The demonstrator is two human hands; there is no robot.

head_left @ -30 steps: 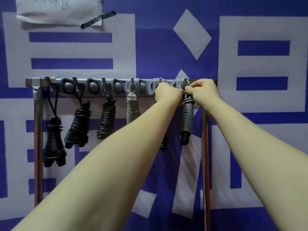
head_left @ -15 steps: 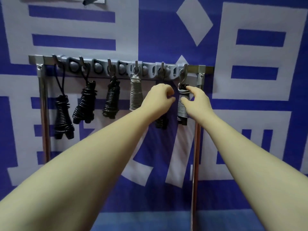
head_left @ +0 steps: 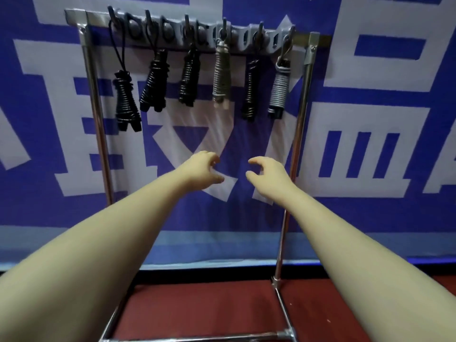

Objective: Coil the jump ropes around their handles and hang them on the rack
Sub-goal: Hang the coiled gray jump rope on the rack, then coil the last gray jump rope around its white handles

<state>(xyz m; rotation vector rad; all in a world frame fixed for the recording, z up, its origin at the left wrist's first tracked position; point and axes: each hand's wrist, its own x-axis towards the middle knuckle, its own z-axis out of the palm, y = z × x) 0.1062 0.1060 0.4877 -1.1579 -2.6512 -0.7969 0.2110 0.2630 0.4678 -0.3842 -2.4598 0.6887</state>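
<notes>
Several coiled jump ropes hang from the grey hook strip (head_left: 197, 33) on a metal rack. The rightmost is a grey coiled rope (head_left: 278, 88) with black handle ends, hanging from the last hook. Left of it hang a black rope (head_left: 250, 95), a grey rope (head_left: 221, 79) and more black ropes (head_left: 127, 104). My left hand (head_left: 203, 172) and my right hand (head_left: 267, 177) are well below the ropes, side by side, fingers loosely curled and apart, holding nothing.
The rack's chrome uprights (head_left: 293, 149) (head_left: 98, 124) stand on both sides of my hands, with a chrome base bar (head_left: 197, 338) near my feet. A blue and white banner (head_left: 370, 119) hangs behind. The floor (head_left: 209, 309) is dark red.
Both hands let go of the rightmost grey rope, which stays on its hook, and dropped down away from the rack. The view tilted downward, showing the floor.
</notes>
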